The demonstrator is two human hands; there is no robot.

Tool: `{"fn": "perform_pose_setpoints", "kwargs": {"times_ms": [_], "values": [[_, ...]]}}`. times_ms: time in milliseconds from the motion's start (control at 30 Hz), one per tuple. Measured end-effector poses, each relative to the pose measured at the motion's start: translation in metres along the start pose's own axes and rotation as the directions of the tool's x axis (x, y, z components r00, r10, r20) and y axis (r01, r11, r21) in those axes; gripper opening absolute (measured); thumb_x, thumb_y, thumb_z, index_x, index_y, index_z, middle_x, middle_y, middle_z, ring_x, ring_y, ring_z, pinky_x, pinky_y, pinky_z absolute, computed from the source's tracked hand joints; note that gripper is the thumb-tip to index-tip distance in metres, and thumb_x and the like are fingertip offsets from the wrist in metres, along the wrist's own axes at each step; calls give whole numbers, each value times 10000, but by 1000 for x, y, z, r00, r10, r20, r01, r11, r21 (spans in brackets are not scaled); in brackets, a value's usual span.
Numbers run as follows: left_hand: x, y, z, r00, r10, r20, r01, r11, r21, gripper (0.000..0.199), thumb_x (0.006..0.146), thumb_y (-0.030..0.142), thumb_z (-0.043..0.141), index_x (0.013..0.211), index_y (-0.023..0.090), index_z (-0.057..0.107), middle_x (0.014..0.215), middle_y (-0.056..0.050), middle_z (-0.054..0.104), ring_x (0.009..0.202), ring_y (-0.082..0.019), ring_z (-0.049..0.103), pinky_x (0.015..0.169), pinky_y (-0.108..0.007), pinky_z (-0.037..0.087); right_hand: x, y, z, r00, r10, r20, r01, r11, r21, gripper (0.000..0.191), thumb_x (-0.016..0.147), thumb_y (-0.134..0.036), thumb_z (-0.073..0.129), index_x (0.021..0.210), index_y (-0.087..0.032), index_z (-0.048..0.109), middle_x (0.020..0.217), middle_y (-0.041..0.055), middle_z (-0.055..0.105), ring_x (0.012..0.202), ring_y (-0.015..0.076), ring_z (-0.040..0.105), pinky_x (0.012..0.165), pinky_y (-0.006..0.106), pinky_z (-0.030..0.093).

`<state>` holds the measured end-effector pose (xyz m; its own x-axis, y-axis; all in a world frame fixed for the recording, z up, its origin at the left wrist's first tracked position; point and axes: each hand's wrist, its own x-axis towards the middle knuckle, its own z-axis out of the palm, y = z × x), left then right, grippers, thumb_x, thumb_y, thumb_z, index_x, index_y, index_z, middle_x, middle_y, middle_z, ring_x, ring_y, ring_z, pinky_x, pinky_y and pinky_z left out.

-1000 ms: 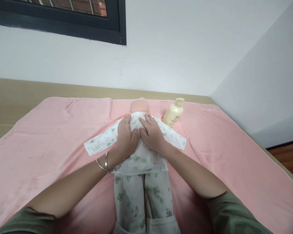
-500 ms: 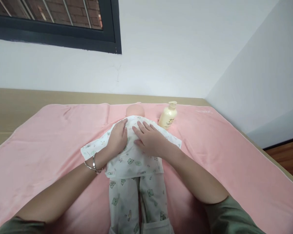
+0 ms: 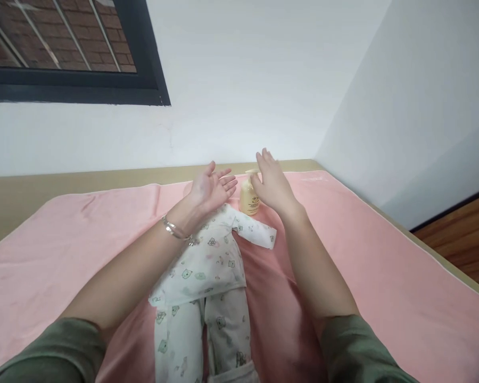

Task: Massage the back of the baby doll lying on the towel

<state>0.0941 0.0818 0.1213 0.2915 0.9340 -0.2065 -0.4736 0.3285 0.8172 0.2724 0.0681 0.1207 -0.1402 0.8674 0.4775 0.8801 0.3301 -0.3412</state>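
My left hand (image 3: 213, 187) is raised over the top of the doll's white printed shirt (image 3: 211, 258), palm up, fingers spread, holding nothing. Beside the cream pump bottle (image 3: 248, 198), my right hand (image 3: 273, 183) is lifted with its fingers stretched and nothing gripped; it partly overlaps the pump, and contact is unclear. The shirt's right sleeve lies stretched out below the bottle. White printed trousers (image 3: 227, 324) extend toward me. The doll's head is mostly hidden behind my left hand.
A pink cloth (image 3: 367, 255) covers most of the tan surface (image 3: 8, 199) under the doll. Behind it rises a white wall (image 3: 239, 80) with a dark-framed window (image 3: 149, 58) at upper left. Brown wood (image 3: 463, 239) shows at the right edge.
Both hands have lifted off the shirt. My left hand has turned palm up, and my right hand has moved up to the bottle. The view has shifted right.
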Motion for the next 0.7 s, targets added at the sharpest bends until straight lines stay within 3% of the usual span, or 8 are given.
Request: {"fn": "perform_pose_setpoints", "kwargs": {"times_ms": [133,233,333,533,700], "values": [[20,-1,21,998,-66,15,68,985,-160,761,984,555,298,1581,86,248,1649,-203,289,1528,-245,320,1149,-326,431,3,3,21,995,-52,84,58,995,-78,589,939,-171,329,1499,-5,402,1609,217,378,1517,305,323,1264,533,202],[27,-6,22,996,-66,56,77,972,-220,784,981,544,298,1591,64,189,1630,-212,322,1495,-240,388,1101,-310,481,2,0,33,992,-89,94,103,981,-165,558,933,-149,345,1454,14,459,1519,229,499,1442,333,424,1245,530,229],[24,-6,18,996,-40,85,55,981,-187,798,977,544,265,1589,42,168,1576,-228,409,1446,-242,464,1081,-349,507,-1,-5,41,994,-101,32,106,969,-224,550,926,-155,375,1445,-7,475,1474,229,541,1411,343,443,1221,519,266],[-9,13,-6,998,52,23,-55,987,154,838,936,580,197,1560,27,290,1555,-236,439,1502,-254,377,1156,-379,436,-7,-17,49,998,-52,-48,36,957,-289,575,903,-196,396,1435,9,471,1510,238,506,1455,346,403,1251,607,99],[-57,31,-37,996,88,4,-88,990,112,717,968,521,167,1529,138,397,1480,-177,545,1454,-245,456,1167,-424,426,1,-33,59,990,26,-138,-69,945,-321,550,905,-274,386,1342,13,556,1422,259,582,1416,351,459,1239,633,89]]}}
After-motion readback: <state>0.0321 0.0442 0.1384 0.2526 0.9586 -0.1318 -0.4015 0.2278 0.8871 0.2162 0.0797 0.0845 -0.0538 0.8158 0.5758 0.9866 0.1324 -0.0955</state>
